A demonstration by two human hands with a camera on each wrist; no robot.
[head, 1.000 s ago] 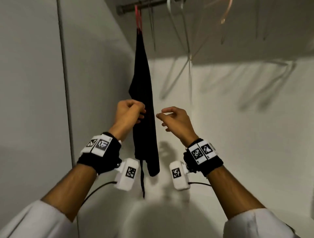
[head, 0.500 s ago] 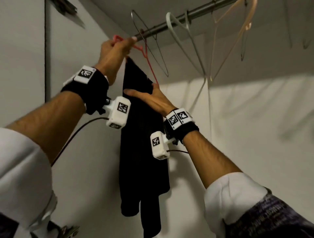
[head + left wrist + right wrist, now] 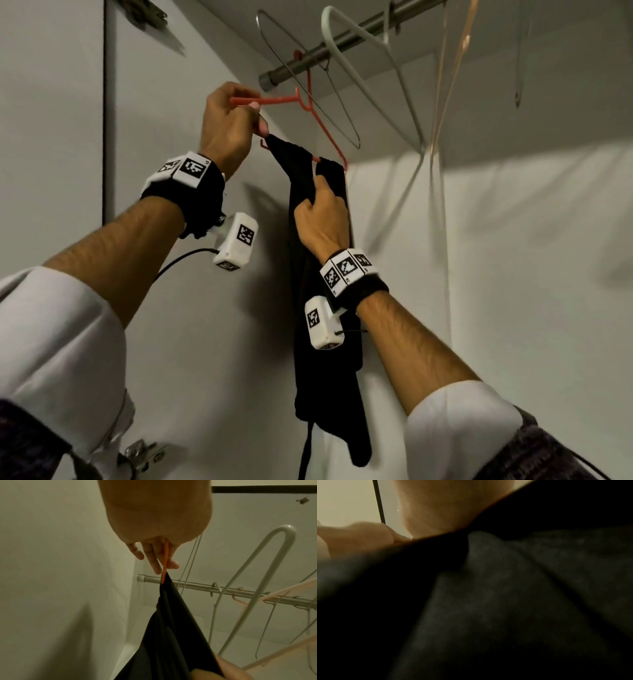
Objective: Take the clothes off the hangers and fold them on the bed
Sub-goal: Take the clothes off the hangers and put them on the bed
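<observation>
Left hand (image 3: 228, 127): I am curling my fingers around one arm of the red hanger (image 3: 310, 102), at 11 o'clock of the garment.
Right hand (image 3: 322, 219): I am gripping a bunch of the black garment (image 3: 322, 359) just under the hanger.
Garment: draped over the hanger's lower bar, hanging toward 6 o'clock.
Rail (image 3: 342, 44): the hanger's hook is sitting on it at 1 o'clock.
Doing it well: I am judging it best to steady the hanger and draw the cloth down evenly, so nothing snags.

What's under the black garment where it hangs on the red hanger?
The red hanger shows beside the black garment; the stretch beneath the fabric is covered. The right hand grips the cloth.
</observation>
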